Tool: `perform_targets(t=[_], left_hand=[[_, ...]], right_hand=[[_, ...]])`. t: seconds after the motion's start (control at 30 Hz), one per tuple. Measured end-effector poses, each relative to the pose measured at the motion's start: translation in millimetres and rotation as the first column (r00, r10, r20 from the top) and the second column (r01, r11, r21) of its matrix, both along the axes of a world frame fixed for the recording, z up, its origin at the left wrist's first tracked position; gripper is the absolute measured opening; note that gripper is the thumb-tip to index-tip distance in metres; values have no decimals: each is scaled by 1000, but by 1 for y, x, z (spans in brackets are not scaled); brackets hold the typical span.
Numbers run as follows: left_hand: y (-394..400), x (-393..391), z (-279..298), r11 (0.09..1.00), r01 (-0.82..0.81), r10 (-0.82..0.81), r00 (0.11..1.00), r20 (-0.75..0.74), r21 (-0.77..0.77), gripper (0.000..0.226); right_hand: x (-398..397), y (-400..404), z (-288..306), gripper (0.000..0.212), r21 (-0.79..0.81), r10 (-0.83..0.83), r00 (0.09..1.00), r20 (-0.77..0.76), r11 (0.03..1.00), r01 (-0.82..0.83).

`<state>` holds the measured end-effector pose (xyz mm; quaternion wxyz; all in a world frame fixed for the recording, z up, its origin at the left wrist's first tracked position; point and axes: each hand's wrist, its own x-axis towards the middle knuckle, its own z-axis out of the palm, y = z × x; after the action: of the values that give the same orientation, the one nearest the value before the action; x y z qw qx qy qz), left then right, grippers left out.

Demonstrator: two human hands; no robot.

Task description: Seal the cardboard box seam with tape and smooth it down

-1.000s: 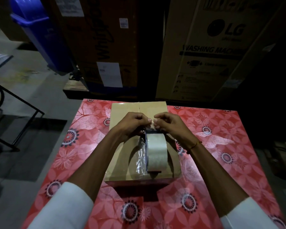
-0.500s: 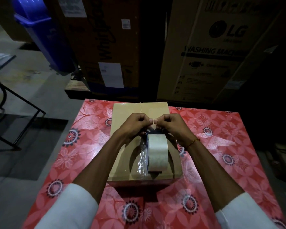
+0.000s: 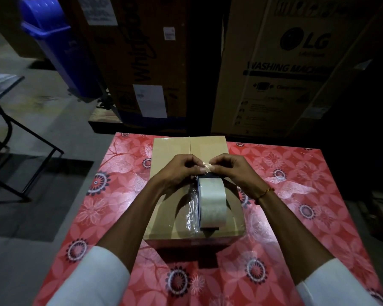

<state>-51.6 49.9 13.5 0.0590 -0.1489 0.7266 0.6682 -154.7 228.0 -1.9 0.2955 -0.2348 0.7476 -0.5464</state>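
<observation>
Both grips are closed on the free tape end: left hand (image 3: pixel 177 171) and right hand (image 3: pixel 234 171) pinch it above the tape roll (image 3: pixel 211 204), which stands on the cardboard box (image 3: pixel 164 208) at frame centre. The thin end may fold and stick to itself.

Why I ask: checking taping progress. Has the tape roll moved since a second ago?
No. The tape roll keeps its place on the cardboard box, just behind its near edge.

- A cardboard box (image 3: pixel 170 208) is set on a table (image 3: pixel 296 217).
- A tape roll (image 3: pixel 211 202) is stood on the box, right of its seam (image 3: pixel 190 145).
- Large cartons (image 3: pixel 274 62) are stacked behind the table.
</observation>
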Motion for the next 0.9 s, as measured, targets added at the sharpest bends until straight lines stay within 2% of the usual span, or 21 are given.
perform_targets(t=[0.1,0.17,0.3,0.43,0.63,0.8,0.9], left_hand=[[-3,1,2,997,59,-58,998,32,-47,14],[-1,1,3,998,44,-43,999,28,-50,10],[6,1,2,997,9,-9,1000,-4,-74,9],[8,-1,6,999,29,-29,1000,-3,-22,12],[18,-6,-4,984,-114,111,993,-29,-140,14],[17,-5,-8,983,-142,141,990,-22,-115,17],[17,-5,-12,980,-147,143,989,-39,-134,18]], right_hand=[[2,0,0,9,-28,-33,999,38,999,34],[3,0,1,6,-59,-43,997,63,997,47],[6,0,2,13,-83,-29,998,50,996,33],[16,-5,3,19,-138,-37,998,50,989,43],[25,-7,2,19,-188,-92,993,78,976,105],[25,0,9,16,-145,-50,995,86,987,63],[25,0,8,15,-142,-83,991,110,985,98]])
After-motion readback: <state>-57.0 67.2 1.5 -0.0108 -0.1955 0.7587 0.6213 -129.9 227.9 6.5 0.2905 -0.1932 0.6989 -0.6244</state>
